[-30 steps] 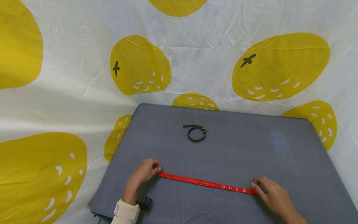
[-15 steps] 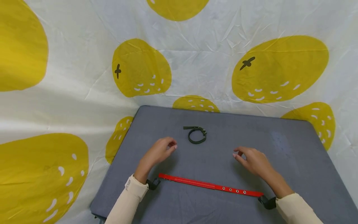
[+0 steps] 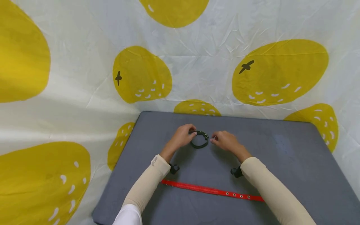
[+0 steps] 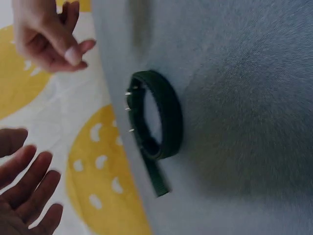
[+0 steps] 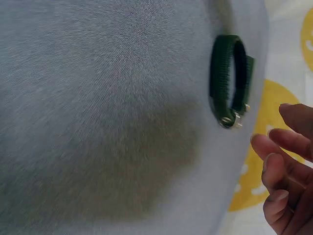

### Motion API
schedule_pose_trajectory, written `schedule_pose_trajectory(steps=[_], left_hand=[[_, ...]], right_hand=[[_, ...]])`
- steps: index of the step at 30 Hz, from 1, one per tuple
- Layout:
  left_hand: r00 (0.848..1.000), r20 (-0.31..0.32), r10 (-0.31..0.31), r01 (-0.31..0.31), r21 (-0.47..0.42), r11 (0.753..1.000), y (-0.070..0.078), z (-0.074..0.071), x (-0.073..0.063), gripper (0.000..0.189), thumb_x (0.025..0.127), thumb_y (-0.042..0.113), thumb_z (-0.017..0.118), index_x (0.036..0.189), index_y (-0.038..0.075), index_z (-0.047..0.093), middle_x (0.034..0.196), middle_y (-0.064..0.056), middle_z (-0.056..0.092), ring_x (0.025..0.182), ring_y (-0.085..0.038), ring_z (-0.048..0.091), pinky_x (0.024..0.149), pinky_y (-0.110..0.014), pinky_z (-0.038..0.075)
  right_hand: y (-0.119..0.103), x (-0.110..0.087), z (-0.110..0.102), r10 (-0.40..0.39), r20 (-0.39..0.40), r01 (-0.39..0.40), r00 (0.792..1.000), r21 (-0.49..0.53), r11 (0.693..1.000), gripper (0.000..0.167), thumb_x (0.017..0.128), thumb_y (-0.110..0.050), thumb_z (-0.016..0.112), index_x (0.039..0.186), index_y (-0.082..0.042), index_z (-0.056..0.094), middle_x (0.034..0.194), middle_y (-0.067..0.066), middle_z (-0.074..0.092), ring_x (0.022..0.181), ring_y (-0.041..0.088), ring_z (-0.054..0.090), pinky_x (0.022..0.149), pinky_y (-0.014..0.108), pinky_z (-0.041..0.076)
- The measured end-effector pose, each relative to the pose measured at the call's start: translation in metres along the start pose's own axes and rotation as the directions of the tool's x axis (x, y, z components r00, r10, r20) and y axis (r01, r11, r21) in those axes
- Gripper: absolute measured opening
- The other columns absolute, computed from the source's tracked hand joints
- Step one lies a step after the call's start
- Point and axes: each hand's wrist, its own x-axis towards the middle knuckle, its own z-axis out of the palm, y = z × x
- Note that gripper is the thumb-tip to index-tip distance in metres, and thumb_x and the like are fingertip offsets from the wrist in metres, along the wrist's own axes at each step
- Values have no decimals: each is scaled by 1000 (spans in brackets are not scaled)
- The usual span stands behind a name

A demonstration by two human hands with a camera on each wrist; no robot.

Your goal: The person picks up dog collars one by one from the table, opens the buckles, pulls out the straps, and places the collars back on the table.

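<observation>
White cloth [image 3: 197,75] printed with yellow shapes hangs behind a gray tabletop [image 3: 303,168]. Toward its far edge lies a coiled green collar [image 4: 172,117], its tail beneath the left hand [image 3: 182,136], fingers loosely parted; the right hand [image 3: 227,141], fingers relaxed, hovers just right. Both hold nothing. Nearer, a beige sleeve [image 3: 271,184] covers a red strap's [image 3: 197,188] right end.

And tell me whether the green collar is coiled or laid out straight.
Coiled: in both wrist views, the green collar curves into a loop, its free end sticking out.
</observation>
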Motion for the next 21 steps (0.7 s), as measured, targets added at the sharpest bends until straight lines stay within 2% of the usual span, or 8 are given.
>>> schedule_pose_trajectory(steps=[4,7,10,16,18,21], left_hand=[[998,-24,-59,60,45,997,-6,16,23,24,101,23,63,122,13,67,121,-4,69,115,-25,64,101,-43,48],[994,9,-106,104,122,987,-13,29,36,29,100,23,64,126,12,65,123,-4,68,117,-25,63,103,-46,44],[989,45,-141,128,211,969,-20,42,46,35,99,26,66,131,12,63,126,-5,67,118,-24,61,101,-47,45],[984,47,-172,148,328,933,-33,64,56,38,95,24,70,132,14,63,122,-7,66,113,-25,62,93,-44,47],[985,35,-170,146,363,920,-36,68,57,34,94,21,72,126,13,66,118,-7,68,110,-25,63,91,-44,47],[988,15,-153,135,394,909,-37,69,59,19,90,17,74,109,12,72,105,-6,71,101,-24,66,90,-44,48]], right_hand=[[1,23,10,38,21,-37,999,-18,999,30,99,-28,64,118,-5,70,102,10,72,88,26,68,76,46,55],[-2,36,18,65,23,-64,998,-18,998,31,98,-28,65,119,-5,69,99,9,72,86,25,67,75,46,54],[-6,47,26,77,27,-77,997,-18,997,28,97,-27,66,114,-6,70,96,9,71,82,25,66,73,46,53],[-6,60,41,107,17,-106,994,-66,992,19,96,-27,68,99,-8,69,92,9,68,84,27,65,73,49,53],[-4,62,44,118,-3,-118,993,-77,990,19,95,-28,69,94,-9,68,89,9,67,83,28,65,72,49,53],[0,65,46,127,-42,-130,991,-78,988,19,95,-28,70,88,-11,67,85,8,66,82,29,65,71,49,52]])
